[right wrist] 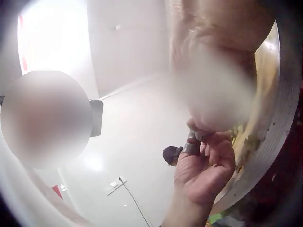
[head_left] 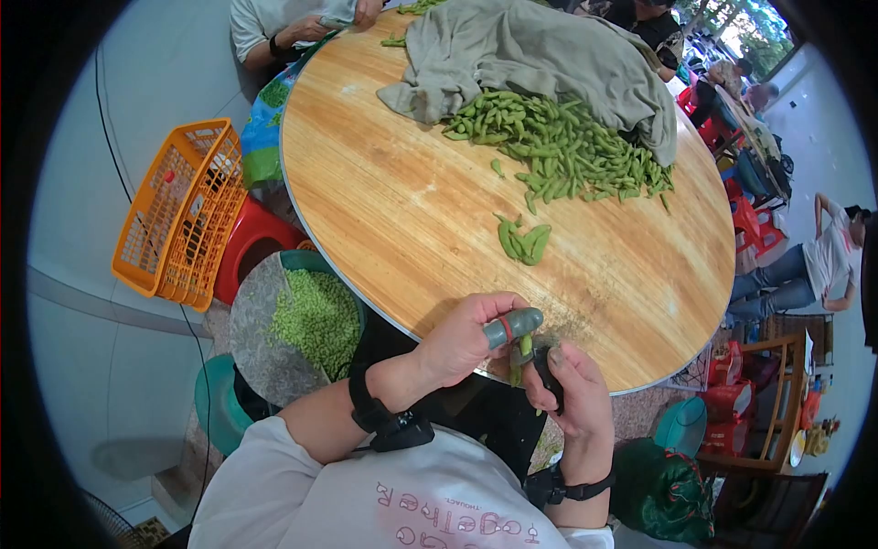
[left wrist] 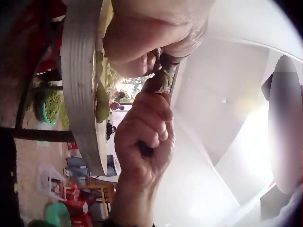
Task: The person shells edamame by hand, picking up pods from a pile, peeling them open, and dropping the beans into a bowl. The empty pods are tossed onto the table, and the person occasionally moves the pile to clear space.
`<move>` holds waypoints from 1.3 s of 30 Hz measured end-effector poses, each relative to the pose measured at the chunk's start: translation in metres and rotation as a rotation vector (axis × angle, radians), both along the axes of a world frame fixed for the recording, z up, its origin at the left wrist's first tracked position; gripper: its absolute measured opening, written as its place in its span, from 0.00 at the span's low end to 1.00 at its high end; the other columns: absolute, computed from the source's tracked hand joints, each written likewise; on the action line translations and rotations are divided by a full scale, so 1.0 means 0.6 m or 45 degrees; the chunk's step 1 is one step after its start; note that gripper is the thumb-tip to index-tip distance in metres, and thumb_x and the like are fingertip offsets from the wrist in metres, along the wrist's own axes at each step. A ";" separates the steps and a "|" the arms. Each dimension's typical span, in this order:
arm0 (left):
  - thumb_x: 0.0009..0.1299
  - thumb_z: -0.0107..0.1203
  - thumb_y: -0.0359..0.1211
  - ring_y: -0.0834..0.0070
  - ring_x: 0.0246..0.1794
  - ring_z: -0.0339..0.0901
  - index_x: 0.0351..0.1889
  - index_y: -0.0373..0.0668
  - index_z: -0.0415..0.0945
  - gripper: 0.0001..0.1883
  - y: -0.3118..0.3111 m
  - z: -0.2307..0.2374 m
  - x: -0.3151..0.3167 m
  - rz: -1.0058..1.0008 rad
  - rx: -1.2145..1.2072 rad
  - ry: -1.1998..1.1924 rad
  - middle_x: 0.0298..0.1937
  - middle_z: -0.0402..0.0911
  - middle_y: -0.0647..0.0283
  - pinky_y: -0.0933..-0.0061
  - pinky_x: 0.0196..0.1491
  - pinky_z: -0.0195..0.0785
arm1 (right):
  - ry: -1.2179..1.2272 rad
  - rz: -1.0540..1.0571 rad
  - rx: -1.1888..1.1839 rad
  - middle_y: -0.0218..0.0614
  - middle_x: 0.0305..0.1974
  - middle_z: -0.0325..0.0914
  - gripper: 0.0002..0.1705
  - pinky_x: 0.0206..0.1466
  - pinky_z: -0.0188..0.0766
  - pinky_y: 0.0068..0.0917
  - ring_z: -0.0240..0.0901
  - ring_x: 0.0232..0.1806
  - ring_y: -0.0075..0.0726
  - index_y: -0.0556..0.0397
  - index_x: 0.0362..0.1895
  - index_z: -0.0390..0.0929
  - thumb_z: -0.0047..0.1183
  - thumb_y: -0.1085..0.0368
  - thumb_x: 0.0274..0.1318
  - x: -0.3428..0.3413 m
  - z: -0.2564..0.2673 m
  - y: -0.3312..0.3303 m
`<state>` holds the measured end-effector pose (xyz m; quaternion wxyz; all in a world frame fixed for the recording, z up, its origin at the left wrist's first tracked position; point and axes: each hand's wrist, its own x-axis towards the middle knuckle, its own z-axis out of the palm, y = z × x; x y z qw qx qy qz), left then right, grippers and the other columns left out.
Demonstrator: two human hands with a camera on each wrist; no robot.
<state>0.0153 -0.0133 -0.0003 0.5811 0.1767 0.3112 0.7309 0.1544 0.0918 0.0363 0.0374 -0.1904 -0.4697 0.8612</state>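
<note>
Near the table's front edge, my left hand (head_left: 457,346) pinches a green soybean pod (head_left: 525,346). A grey-green cover (head_left: 514,327) with a red band sits over its thumb. Facing it, my right hand (head_left: 578,389) grips a small dark-handled tool (head_left: 547,373) with a short metal part against the pod. The tool's working end is partly hidden by the fingers. In the left wrist view, the right hand (left wrist: 144,132) is curled tightly below the left. Two or three loose pods (head_left: 523,242) lie on the table just beyond my hands.
A large pile of pods (head_left: 558,146), partly under a grey cloth (head_left: 540,55), covers the far side of the round wooden table (head_left: 384,201). Shelled beans (head_left: 320,320) fill a container at left, near an orange basket (head_left: 174,220) and a red stool (head_left: 251,242). Other people sit across.
</note>
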 end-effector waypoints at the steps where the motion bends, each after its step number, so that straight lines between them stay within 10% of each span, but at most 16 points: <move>1: 0.65 0.52 0.29 0.88 0.27 0.67 0.39 0.39 0.73 0.06 0.000 0.004 -0.001 0.038 -0.107 0.143 0.30 0.73 0.71 0.87 0.31 0.60 | 0.000 0.017 -0.074 0.30 0.19 0.65 0.12 0.18 0.49 0.13 0.54 0.16 0.16 0.58 0.40 0.66 0.38 0.61 0.64 0.001 0.000 0.001; 16: 0.60 0.52 0.22 0.86 0.33 0.70 0.35 0.37 0.74 0.05 0.009 0.028 -0.003 0.277 -0.205 1.283 0.30 0.75 0.69 0.82 0.35 0.65 | -0.016 0.012 -0.337 0.30 0.21 0.66 0.10 0.15 0.48 0.11 0.53 0.14 0.15 0.57 0.41 0.66 0.41 0.63 0.63 -0.008 -0.019 0.011; 19: 0.60 0.55 0.24 0.87 0.33 0.69 0.34 0.38 0.74 0.05 0.012 0.021 -0.007 0.060 -0.164 0.621 0.30 0.75 0.69 0.82 0.35 0.65 | -0.034 -0.014 -0.352 0.29 0.21 0.66 0.08 0.16 0.49 0.11 0.54 0.15 0.14 0.56 0.40 0.67 0.41 0.65 0.62 -0.008 -0.016 0.011; 21: 0.60 0.56 0.25 0.87 0.33 0.69 0.34 0.38 0.74 0.06 0.012 0.022 -0.005 0.110 -0.215 0.798 0.30 0.75 0.69 0.82 0.35 0.65 | -0.027 -0.033 -0.320 0.28 0.21 0.67 0.07 0.17 0.50 0.11 0.54 0.15 0.14 0.56 0.39 0.68 0.41 0.66 0.62 -0.011 -0.014 0.009; 27: 0.58 0.58 0.26 0.88 0.32 0.68 0.35 0.39 0.75 0.07 0.015 0.043 -0.006 0.124 -0.410 1.003 0.29 0.74 0.70 0.85 0.34 0.64 | -0.155 -0.202 1.193 0.25 0.20 0.69 0.04 0.23 0.57 0.13 0.61 0.21 0.13 0.58 0.30 0.71 0.45 0.72 0.58 -0.013 -0.020 0.005; 34: 0.60 0.56 0.23 0.87 0.30 0.68 0.37 0.37 0.74 0.07 0.029 -0.005 -0.013 0.087 -0.240 0.950 0.30 0.74 0.71 0.85 0.34 0.64 | -0.142 -0.067 0.262 0.23 0.19 0.69 0.07 0.20 0.54 0.12 0.59 0.19 0.12 0.57 0.27 0.71 0.47 0.69 0.58 -0.010 -0.025 0.045; 39: 0.63 0.53 0.24 0.86 0.30 0.70 0.41 0.37 0.72 0.09 0.042 0.010 -0.002 0.085 -0.263 0.554 0.32 0.74 0.69 0.85 0.33 0.65 | -0.237 -0.288 1.138 0.35 0.19 0.72 0.05 0.23 0.64 0.24 0.69 0.19 0.27 0.60 0.31 0.72 0.48 0.69 0.55 -0.023 -0.024 0.025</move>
